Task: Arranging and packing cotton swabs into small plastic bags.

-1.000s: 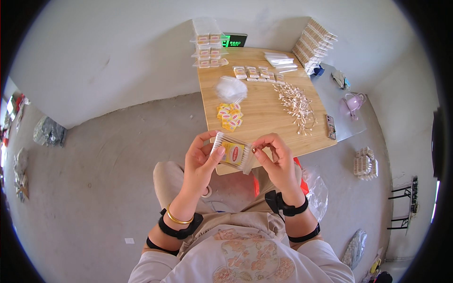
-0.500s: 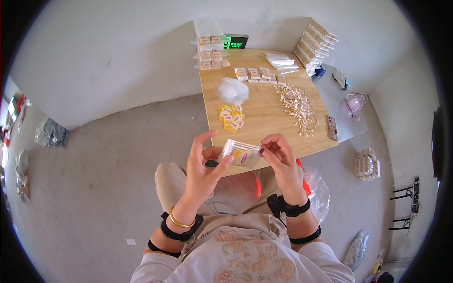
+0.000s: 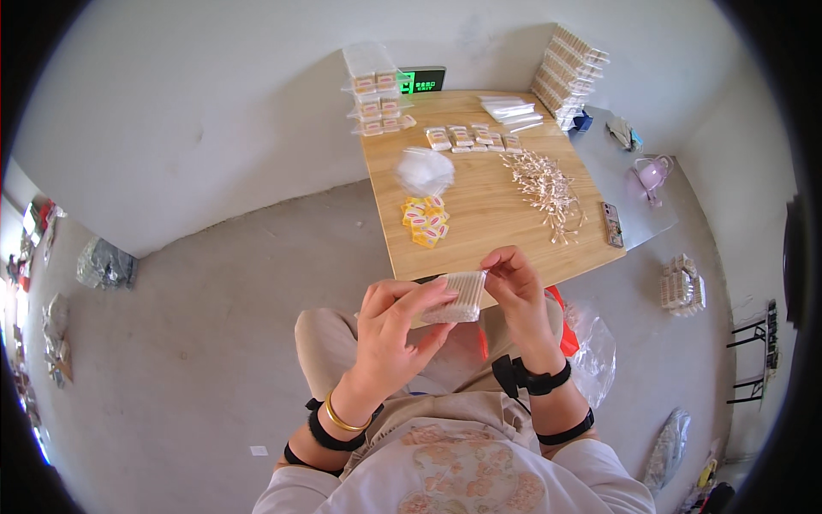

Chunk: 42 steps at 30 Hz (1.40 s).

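Curled left hand holds a rectangular clear-plastic swab pack; right hand pinches its far-right corner; yellow red-oval labels lie beyond.

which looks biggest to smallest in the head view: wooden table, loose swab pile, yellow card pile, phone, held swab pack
1. wooden table
2. loose swab pile
3. yellow card pile and held swab pack: unsure, since the pack is nearer the camera and partly covered by the left hand
4. phone

A green-lit sign is seen at upper centre, before a pale wall; a phone and a pink jug are shown right of centre, a black stand at far right.
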Each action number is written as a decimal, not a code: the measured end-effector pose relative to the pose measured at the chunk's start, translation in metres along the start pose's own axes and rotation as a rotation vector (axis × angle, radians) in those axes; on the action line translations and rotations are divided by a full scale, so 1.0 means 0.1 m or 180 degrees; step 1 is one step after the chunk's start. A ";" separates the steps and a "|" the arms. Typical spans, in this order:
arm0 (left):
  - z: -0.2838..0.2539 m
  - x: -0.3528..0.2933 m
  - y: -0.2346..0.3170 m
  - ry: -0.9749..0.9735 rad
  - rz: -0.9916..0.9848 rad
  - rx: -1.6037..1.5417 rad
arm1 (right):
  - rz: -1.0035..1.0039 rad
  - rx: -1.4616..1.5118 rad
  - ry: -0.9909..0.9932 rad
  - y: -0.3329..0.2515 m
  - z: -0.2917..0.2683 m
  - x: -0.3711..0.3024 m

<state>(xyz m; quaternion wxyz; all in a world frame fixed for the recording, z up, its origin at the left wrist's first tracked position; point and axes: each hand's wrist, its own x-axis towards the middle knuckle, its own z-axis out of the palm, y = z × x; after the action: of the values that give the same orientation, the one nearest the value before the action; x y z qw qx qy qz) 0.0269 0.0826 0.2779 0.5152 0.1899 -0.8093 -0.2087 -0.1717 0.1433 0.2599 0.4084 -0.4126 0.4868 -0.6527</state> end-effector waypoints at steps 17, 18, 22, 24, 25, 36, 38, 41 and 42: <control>0.07 0.14 -0.03 0.0041 0.0557 0.0514 | 0.0279 0.0281 -0.0152 0.14 -0.06 0.05; 0.08 0.14 -0.04 0.0087 0.0361 0.0478 | 0.0281 0.0262 -0.0125 0.17 -0.07 0.04; 0.26 0.06 -0.23 0.0668 -0.1554 -0.0794 | 0.0611 0.0302 -0.0379 0.38 -0.14 0.09; 0.39 0.00 -0.49 0.0912 -0.2124 -0.1618 | 0.0858 0.0295 -0.0665 0.44 -0.15 0.09; 0.47 -0.04 -0.62 0.1150 -0.2750 -0.2401 | 0.1165 0.0314 -0.0989 0.47 -0.12 0.08; 1.39 -0.31 -1.00 0.0083 -0.3189 -0.2920 | 0.1174 0.0653 0.0238 1.21 -0.46 0.33; 1.48 -0.43 -1.23 -0.0324 -0.2996 -0.2456 | 0.1258 0.0586 0.0816 1.26 -0.59 0.42; 1.64 -0.64 -1.53 -0.0885 -0.2676 -0.1555 | 0.1006 0.0209 0.1442 1.33 -1.07 0.73; 1.66 -0.65 -1.60 -0.1306 -0.2495 -0.1144 | 0.1063 0.0040 0.1613 1.40 -1.32 0.89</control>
<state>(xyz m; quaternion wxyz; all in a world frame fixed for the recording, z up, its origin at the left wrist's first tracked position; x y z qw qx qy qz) -0.0844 0.0061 0.0799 0.2520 0.3436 -0.7127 -0.5572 -0.3055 0.0730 0.1123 0.3782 -0.1483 0.6303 -0.6617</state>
